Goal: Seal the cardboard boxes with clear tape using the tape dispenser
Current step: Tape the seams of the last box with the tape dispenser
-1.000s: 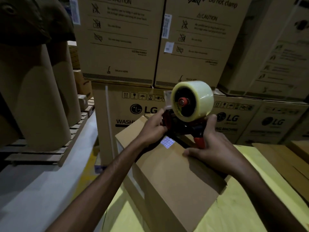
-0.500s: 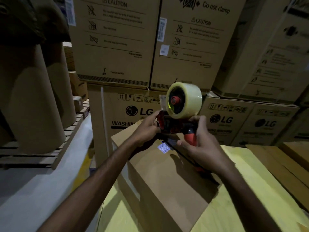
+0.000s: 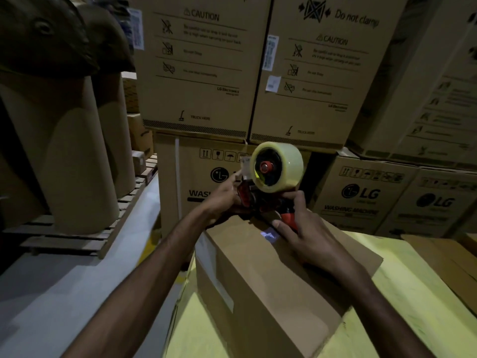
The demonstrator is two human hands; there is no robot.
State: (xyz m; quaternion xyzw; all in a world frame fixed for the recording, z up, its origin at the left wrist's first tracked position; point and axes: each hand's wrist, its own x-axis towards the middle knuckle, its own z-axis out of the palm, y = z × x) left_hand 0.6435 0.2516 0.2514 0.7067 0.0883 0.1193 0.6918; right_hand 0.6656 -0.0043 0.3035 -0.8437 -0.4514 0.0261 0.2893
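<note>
Brown cardboard all around. A plain box (image 3: 271, 280) lies on a yellow sheet (image 3: 413, 293), and both hands hold the dispenser (image 3: 260, 200) at the box's far end, just above its top face. Whether the front of the dispenser touches the cardboard, I cannot tell.

The left hand (image 3: 222, 200) clasps the red front end, fingers curled round it. The right hand (image 3: 309, 233) is wrapped about the red handle, thumb on top and one finger stretched out underneath toward the box. The roll (image 3: 281, 167) of yellowish clear tape stands upright above both hands, its red hub facing this way.

A small bluish patch (image 3: 268, 235), too blurred to read, sits on the box top beside the right fingers.

Behind, printed cartons (image 3: 206, 73) are stacked high. To the left, tall paper rolls (image 3: 64, 151) stand on a pallet (image 3: 77, 241).
</note>
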